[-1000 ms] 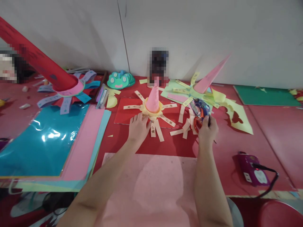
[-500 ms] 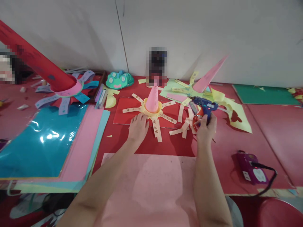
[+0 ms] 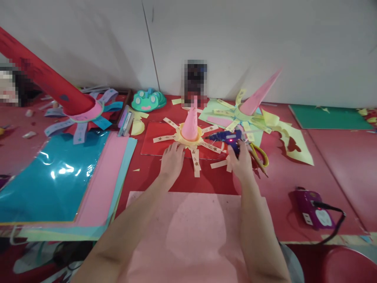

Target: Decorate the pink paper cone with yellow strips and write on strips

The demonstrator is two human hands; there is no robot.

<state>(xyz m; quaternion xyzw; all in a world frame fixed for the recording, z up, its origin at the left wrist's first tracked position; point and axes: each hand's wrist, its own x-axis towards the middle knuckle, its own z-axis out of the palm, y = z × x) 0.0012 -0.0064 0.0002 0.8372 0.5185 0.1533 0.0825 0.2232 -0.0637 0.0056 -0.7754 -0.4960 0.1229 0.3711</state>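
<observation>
A small pink paper cone stands on a yellow scalloped ring with star-stamped cream strips fanning out, on a red sheet. My left hand rests flat with its fingers spread against the ring's near left edge. My right hand grips a blue glue gun, its nozzle pointing left toward the cone's right side and a red light glowing on its body. Loose cream strips lie under that hand.
Yellow-handled scissors lie right of my right hand. A purple power strip with a black cable sits at the near right. Teal and pink sheets cover the left. A red cone, a tilted pink cone and a frog mask stand farther back.
My right hand picked the blue glue gun up from the strips and scissors and carried it left toward the cone. The left hand stayed at the ring.
</observation>
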